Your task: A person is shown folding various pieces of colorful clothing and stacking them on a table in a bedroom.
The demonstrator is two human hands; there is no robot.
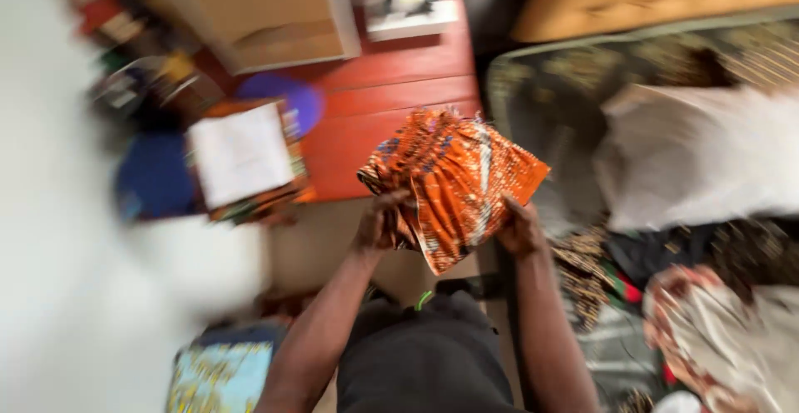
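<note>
A folded orange patterned cloth (454,180) with white and blue marks is held up in front of me, above the floor. My left hand (381,223) grips its lower left edge. My right hand (520,228) holds its lower right edge. Both forearms reach up from the bottom of the view. The whole picture is blurred by motion.
A red wooden floor (391,88) lies beyond the cloth. To the left sit a white-topped stack of fabrics (243,156) and a blue round thing (154,176). On the right a bed (666,72) carries a white cloth (699,155) and more patterned fabrics (716,330).
</note>
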